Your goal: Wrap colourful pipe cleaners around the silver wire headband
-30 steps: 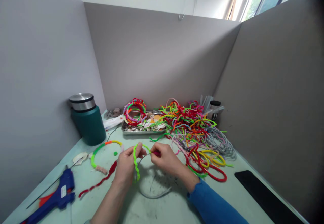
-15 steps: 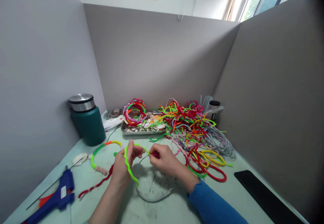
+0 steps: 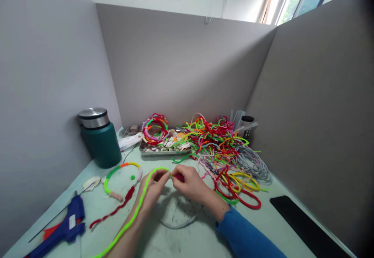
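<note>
Above the pale green table (image 3: 166, 246), a lime-green strand (image 3: 136, 211) drapes across the left hand (image 3: 153, 190), whose grip I can't make out, to the right hand (image 3: 188, 182), pinched on its end near a grey wire (image 3: 178, 227), winding seemingly underway and calling for a snug turn next.

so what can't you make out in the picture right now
All in the head view:
- Far end of the lime green strand: cut off by the bottom edge.
- Full shape of the dark red piece: mostly covered by the fingers of the right hand.
- End of the glue gun's handle: cut off by the bottom edge.
- Writing on its white label: too small to read.
- Back left corner of the tray: hidden by the coloured rings.
</note>
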A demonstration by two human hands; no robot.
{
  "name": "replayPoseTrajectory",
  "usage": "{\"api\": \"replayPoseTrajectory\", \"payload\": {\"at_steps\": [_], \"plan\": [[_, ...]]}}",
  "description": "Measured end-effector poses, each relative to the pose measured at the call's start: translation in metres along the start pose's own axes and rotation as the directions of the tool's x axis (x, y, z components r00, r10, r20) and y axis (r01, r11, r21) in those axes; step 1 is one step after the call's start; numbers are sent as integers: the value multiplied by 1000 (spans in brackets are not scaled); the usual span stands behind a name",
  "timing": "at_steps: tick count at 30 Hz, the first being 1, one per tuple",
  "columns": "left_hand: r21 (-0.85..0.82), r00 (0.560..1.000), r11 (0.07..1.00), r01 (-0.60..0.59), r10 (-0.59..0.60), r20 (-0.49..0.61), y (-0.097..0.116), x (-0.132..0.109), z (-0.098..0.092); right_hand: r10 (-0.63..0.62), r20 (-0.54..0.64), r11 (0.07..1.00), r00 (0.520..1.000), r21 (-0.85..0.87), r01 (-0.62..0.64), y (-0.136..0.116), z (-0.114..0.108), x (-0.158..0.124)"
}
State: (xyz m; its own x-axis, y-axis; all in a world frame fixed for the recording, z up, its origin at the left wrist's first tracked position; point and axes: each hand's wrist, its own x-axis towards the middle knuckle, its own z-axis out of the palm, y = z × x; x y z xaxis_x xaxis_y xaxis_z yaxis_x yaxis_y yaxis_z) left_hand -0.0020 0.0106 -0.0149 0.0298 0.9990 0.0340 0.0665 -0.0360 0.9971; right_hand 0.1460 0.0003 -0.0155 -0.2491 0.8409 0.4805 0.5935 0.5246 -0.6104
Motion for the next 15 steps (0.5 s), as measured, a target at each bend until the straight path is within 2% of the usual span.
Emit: {"api": "replayPoseTrajectory", "payload": {"at_steps": [2, 4, 8, 15], "plan": [[56, 995, 998, 27, -32, 98, 0, -1, 2, -6, 3, 1000, 1000, 4, 6, -1, -1, 0], [89, 986, 995, 52, -65, 152, 0, -2, 1, -9, 5, 1000, 1000, 11, 9, -2, -1, 0], [55, 986, 995, 79, -86, 142, -3, -1, -2, -5, 23, 999, 1000, 44, 4, -4, -3, 1], [-80, 973, 977, 199, -187, 133, -2, -4, -3, 26, 22, 998, 999, 53, -27, -7, -4, 0]]}}
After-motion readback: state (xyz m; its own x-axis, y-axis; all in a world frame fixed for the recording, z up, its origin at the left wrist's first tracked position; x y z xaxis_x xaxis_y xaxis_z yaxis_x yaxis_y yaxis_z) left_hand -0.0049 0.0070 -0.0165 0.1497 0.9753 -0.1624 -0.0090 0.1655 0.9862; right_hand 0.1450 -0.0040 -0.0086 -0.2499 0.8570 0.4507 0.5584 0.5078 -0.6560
